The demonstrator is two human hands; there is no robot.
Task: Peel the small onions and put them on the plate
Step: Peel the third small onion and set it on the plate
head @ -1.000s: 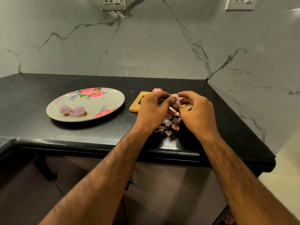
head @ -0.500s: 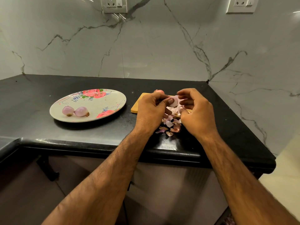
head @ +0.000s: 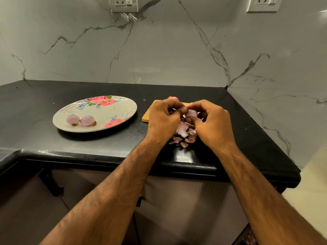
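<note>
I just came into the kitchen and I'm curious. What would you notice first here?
First come the two hands meeting over the wooden board on the right part of the black counter. The left hand and right hand both pinch a small onion in their fingers, above a heap of purple peels. Next comes the flowery plate on the left, where two peeled onions lie side by side.

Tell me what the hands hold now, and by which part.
A small onion, pinched between both hands: the left hand holds its left side, the right hand its underside and right side.
</note>
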